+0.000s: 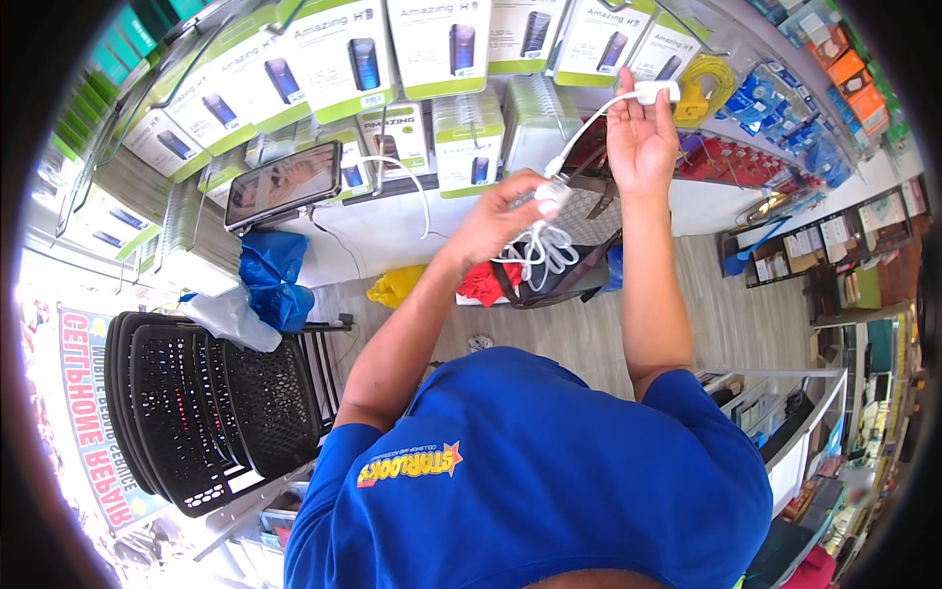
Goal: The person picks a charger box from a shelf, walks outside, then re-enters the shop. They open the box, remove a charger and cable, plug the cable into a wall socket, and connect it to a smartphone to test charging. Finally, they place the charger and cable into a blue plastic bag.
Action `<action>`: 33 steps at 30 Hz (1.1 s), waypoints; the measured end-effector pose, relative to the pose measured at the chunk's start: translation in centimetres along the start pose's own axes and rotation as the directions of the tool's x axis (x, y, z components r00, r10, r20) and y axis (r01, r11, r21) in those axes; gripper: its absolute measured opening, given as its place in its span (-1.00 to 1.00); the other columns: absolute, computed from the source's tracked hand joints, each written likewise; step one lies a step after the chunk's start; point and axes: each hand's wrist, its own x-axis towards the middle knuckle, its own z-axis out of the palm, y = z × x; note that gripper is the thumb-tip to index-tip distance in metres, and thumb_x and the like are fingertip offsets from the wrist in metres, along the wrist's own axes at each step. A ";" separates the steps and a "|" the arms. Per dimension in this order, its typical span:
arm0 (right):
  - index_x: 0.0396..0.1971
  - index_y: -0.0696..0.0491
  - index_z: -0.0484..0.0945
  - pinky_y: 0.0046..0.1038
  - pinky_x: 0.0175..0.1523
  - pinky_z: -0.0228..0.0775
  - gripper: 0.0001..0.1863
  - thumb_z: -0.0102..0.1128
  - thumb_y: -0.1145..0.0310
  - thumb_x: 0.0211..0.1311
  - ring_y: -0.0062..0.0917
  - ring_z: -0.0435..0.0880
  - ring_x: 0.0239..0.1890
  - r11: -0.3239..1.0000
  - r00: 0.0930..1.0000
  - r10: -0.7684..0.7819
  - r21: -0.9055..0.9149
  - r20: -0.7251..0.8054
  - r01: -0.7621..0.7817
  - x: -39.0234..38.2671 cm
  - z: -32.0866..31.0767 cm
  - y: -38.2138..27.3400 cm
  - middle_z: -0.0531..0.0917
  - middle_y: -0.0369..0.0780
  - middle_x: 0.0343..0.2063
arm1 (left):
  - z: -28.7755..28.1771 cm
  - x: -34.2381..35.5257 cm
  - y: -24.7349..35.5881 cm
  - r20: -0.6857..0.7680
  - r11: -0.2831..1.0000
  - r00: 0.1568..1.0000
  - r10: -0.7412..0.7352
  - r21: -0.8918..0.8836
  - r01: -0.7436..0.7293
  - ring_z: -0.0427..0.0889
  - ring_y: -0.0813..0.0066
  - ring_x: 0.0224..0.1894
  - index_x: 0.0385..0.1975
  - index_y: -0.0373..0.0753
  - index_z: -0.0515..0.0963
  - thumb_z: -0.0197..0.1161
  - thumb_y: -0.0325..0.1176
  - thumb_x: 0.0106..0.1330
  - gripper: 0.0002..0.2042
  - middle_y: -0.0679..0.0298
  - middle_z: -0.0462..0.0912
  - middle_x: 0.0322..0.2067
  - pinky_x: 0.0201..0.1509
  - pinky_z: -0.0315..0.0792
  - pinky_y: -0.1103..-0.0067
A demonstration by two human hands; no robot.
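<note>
My left hand (500, 224) is closed around a white cable (538, 253), whose loose coils dangle below the fingers. A small white connector (552, 199) sticks out at its fingertips. Raised further to the right, my right hand (643, 142) has its palm turned up and grips a white plug (655, 92) at its fingertips. A short white lead (595, 123) runs from that plug down toward my left hand. Left of my hands, a phone (285, 185) with a lit screen leans at the rack, and a white cord (417, 182) curves out beside it.
Packaged phone accessories (442, 49) hang on hooks across the far side. A yellow coiled cable (702, 88) hangs near my right hand. Below are a patterned bag (592, 218), a red bag (481, 283) and blue plastic bags (275, 280). Stacked black baskets (265, 402) stand left.
</note>
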 end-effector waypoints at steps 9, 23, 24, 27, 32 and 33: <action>-0.02 0.23 0.55 -0.10 0.31 0.59 -0.63 0.28 0.19 0.47 -0.08 0.69 0.15 0.905 0.882 0.402 0.257 -0.247 -0.340 -9.1 -11.0 1.6 0.69 0.09 0.00 | -1.8 1.5 1.2 -0.216 0.997 0.975 -0.049 0.048 0.061 0.55 0.51 0.16 0.19 -0.28 0.64 0.18 -0.04 0.56 -0.55 0.33 0.71 0.08 0.39 0.27 0.50; 0.45 -0.04 0.16 -0.15 0.11 0.64 -0.30 0.18 -0.05 0.53 -0.21 0.67 0.16 0.642 0.797 0.538 -0.478 -0.275 -0.599 -11.6 -14.4 6.1 0.45 -0.06 0.29 | 0.7 -1.0 0.0 -0.414 0.948 0.898 0.149 0.317 -0.011 0.31 0.17 0.51 0.18 -0.28 0.58 0.44 -0.21 0.39 -0.56 0.01 0.49 0.32 0.54 0.19 0.33; 0.50 -0.03 0.12 -0.19 0.06 0.67 -0.28 0.12 -0.05 0.56 -0.20 0.70 0.11 0.661 0.826 0.514 -0.507 -0.232 -0.554 -11.8 -15.6 5.0 0.43 -0.02 0.34 | 0.8 -1.2 -0.2 -0.414 0.930 0.882 0.227 0.361 -0.069 0.35 0.16 0.48 0.18 -0.28 0.57 0.47 -0.22 0.37 -0.54 0.01 0.51 0.30 0.52 0.21 0.33; 0.41 0.10 0.32 -0.35 -0.01 0.65 -0.40 0.07 0.03 0.58 -0.45 0.71 0.06 0.384 0.875 0.236 -0.787 -0.422 -0.483 -13.2 -14.2 1.3 0.62 -0.12 0.18 | 1.4 -3.5 1.7 -0.351 0.926 0.915 0.197 0.373 -0.056 0.52 0.15 0.24 0.15 -0.32 0.56 0.49 -0.24 0.33 -0.53 0.09 0.57 0.10 0.41 0.32 0.34; 0.27 0.18 0.49 -0.40 0.17 0.54 -0.48 0.31 0.25 0.43 -0.48 0.69 0.06 0.500 0.690 0.696 -0.824 0.199 -0.267 -17.2 -4.3 -0.3 0.68 -0.16 0.06 | 4.6 -12.2 4.8 -0.368 0.923 0.924 0.105 0.382 0.048 0.53 0.33 0.08 0.16 -0.27 0.61 0.48 -0.10 0.31 -0.49 0.21 0.52 0.00 0.21 0.38 0.40; 0.26 0.20 0.50 -0.39 0.22 0.51 -0.48 0.35 0.30 0.39 -0.47 0.70 0.07 0.549 0.645 0.709 -0.798 0.286 -0.249 -18.3 -2.4 0.9 0.69 -0.16 0.04 | 5.5 -13.6 5.1 -0.418 0.924 0.903 0.100 0.376 0.072 0.53 0.35 0.05 0.15 -0.26 0.62 0.49 -0.10 0.31 -0.49 0.23 0.51 -0.03 0.18 0.39 0.42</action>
